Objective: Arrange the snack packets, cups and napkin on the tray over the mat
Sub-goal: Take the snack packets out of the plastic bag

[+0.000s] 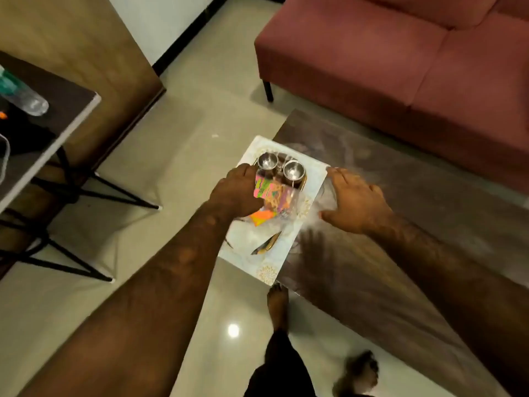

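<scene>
both hands reach the pale patterned mat [286, 253] at the dark desk [400, 224] corner — left hand [237, 190] grips the bright snack packets [272, 196] beside two steel cups [293, 169]; right hand [355, 196] lies flat, fingers spread — next, likely straightening packets.

The tabletop [400, 224] lies bare from the mat's [312, 179] right edge toward the sofa [400, 67], while its left corner is crowded by two cups [282, 166] and snack packets [272, 196], flanked by both hands.
</scene>
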Motion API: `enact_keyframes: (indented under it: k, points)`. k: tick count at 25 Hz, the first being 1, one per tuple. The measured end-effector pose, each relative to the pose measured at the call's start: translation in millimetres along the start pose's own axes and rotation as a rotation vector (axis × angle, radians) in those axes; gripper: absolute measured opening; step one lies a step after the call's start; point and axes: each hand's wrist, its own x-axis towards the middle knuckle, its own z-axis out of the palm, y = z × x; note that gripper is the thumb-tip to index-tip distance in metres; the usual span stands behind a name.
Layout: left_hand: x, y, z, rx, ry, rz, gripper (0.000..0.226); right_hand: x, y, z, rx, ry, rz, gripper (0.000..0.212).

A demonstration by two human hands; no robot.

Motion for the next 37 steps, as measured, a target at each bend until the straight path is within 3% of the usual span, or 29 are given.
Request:
enact_keyframes:
  k: [3, 5, 9, 12, 18, 24, 30, 32, 34, 37]
  points:
    - [20, -37, 24, -0.199, 0.060, -0.014, 0.056, 34, -23, 43, 0.023, -0.092, -0.045, 0.103]
    - [28, -59, 45, -0.280, 0.097, -0.039, 0.051, 54, -36, 73, 0.022, -0.170, -0.083, 0.104]
    - [42, -87, 78, -0.353, 0.027, -0.054, 0.064, 88, -60, 114, -0.058, -0.224, -0.171, 0.108]
    - [48, -103, 98, -0.415, -0.011, -0.144, 0.079, 101, -79, 136, -0.071, -0.263, -0.138, 0.112]
    - [68, -119, 112, -0.546, -0.098, -0.195, 0.081, 118, -83, 153, -0.073, -0.302, -0.085, 0.118]
    - [81, -126, 106, -0.347, -0.065, -0.356, 0.040, 140, -79, 140, 0.070, -0.202, -0.082, 0.100]
    - [82, -118, 74, -1.037, -0.004, -0.385, 0.022, 155, -72, 115, 0.100, -0.108, -0.040, 0.075]
    - [81, -114, 62, -1.219, -0.127, -0.465, 0.025, 159, -73, 110, 0.119, -0.070, -0.022, 0.065]
    - [78, -114, 57, -1.312, -0.357, -0.436, 0.033, 161, -74, 106, 0.140, -0.047, -0.016, 0.057]
    - [71, -120, 59, -1.108, -0.489, -0.235, 0.026, 162, -73, 102, 0.169, -0.016, -0.012, 0.053]
